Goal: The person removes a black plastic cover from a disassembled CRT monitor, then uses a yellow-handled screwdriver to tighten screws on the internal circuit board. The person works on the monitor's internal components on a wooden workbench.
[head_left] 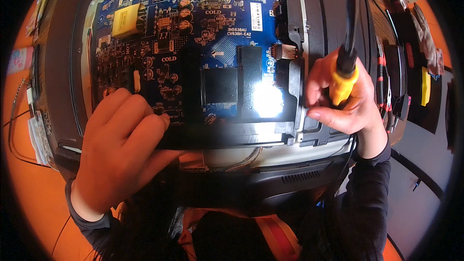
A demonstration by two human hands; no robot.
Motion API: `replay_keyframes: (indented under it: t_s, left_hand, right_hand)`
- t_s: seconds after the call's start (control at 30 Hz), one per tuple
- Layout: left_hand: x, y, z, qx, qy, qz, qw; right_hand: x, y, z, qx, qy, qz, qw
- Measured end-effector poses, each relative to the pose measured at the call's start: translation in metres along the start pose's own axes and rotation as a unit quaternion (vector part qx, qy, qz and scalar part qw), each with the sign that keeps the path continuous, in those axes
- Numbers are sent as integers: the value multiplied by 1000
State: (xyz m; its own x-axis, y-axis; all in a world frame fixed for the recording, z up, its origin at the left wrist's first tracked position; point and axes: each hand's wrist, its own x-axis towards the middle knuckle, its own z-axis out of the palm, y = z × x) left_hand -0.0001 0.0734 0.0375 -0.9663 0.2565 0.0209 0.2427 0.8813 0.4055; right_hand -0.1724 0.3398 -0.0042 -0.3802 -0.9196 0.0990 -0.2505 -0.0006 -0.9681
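A blue circuit board (217,34) lies in an opened black device housing (309,0). My left hand (123,140) rests over the board's lower left part, fingers curled and closed. Its fingertips press together near small components, and whatever they hold, if anything, is hidden. To the right of the board, my right hand (355,111) closes around a yellow-handled corded tool (342,89), its black cord end rising toward the top edge. The tool's working end cannot be made out. A yellow transformer (128,20) and a row of capacitors (185,12) stand on the board's upper part.
Bright light glares off the board's lower right. A metal-sided socket (285,51) sits at its right edge. Several hand tools (386,82) and a yellow object (425,86) lie to the right. A dark cable (353,152) runs below my right wrist.
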Motion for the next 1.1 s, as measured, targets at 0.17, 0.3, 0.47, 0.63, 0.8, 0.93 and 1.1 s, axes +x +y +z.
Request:
replay_keyframes:
  t_s: [0.17,0.3,0.47,0.63,0.8,0.93,1.1]
  left_hand:
    - [-1,-3,1,-9,6,14,1000]
    - [0,-3,0,-15,3,15,1000]
    - [0,-1,3,-14,19,16,1000]
    - [0,0,3,15,22,22,999]
    - [0,2,3,30,29,30,999]
    - [0,2,2,48,33,37,998]
    - [0,2,4,52,39,44,997]
  right_hand:
    - [2,-3,-4,-74,-79,-23,994]
    - [4,-5,-2,-74,-71,-29,994]
    - [4,-5,0,-88,-67,-27,994]
    - [3,-5,2,-143,-61,-12,988]
    - [3,-5,4,-136,-49,-5,990]
    - [4,-3,4,-127,-49,-15,991]
    - [4,-2,1,-166,-63,-39,983]
